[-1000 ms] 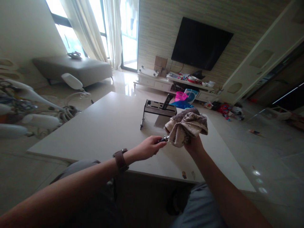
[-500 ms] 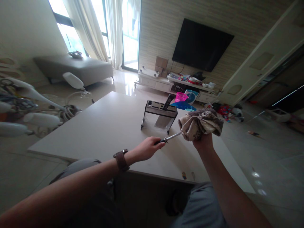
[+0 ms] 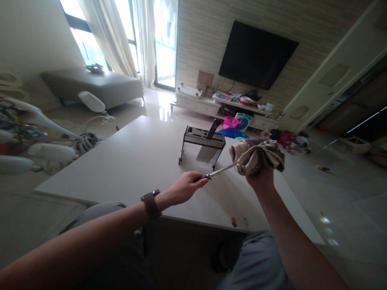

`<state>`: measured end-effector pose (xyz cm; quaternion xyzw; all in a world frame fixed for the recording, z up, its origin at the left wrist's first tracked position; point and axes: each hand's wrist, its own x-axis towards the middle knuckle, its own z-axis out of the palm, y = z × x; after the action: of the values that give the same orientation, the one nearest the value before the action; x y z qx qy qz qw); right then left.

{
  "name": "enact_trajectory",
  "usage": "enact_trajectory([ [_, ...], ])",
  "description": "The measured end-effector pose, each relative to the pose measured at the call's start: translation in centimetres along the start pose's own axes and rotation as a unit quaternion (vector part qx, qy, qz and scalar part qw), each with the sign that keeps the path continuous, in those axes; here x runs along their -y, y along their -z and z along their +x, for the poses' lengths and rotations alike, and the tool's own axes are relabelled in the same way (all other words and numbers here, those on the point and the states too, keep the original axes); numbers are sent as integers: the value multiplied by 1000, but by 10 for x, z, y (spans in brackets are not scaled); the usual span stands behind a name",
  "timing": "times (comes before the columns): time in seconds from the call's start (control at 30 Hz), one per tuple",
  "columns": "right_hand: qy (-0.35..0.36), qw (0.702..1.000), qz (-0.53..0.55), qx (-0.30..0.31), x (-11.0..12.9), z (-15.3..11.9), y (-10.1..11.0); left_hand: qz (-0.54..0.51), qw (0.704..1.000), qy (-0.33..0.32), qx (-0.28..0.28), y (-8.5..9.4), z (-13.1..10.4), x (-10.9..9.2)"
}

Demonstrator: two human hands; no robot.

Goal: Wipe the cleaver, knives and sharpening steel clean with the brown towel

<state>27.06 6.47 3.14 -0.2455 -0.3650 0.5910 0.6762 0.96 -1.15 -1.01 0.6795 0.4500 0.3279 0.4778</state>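
- Two bare hands are at work in the head view, both raised over the pale worktop.
- Left hand: closed narrowly round the dark handle of a slim metal rod, with a watch on the wrist.
- Right hand: holding a bunched, patterned cloth from below; its fingers are mostly hidden, so their exact spread cannot be told.
- The rod slants up from the handle to the near side of the cloth. Whether its far end is wrapped in the folds or only meets them cannot be told.
- Behind the rod, a knife rack stands upright on the worktop, with one black knife handle poking out of its top.
- Two small objects, one dark and yellowish and one pale, lie near the close edge.
- The step in hand looks like wiping the rod. A steady left grip behind the guard and light, even pressure through thick folds would suit it, with strokes along the rod's length.
- Fingers are best padded from the tip, and the rod is best swung clear of the rack.
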Motion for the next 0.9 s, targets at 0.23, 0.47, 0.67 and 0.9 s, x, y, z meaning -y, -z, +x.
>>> enact_trajectory([
  [0.23, -3, 1000, 10, 23, -1, -1, 11, -145, 989, 28, 4, -3, 0, 1],
  [0.47, -45, 999, -7, -9, -19, -7, 16, -229, 972, 28, -35, -3, 7, 9],
  [0.67, -87, 996, -24, 10, -54, -18, 8, -283, 958, 35, -34, -6, 8, 12],
  [0.9, -66, 992, -100, 30, -93, -50, -11, -278, 958, 60, -20, -11, 5, 11],
])
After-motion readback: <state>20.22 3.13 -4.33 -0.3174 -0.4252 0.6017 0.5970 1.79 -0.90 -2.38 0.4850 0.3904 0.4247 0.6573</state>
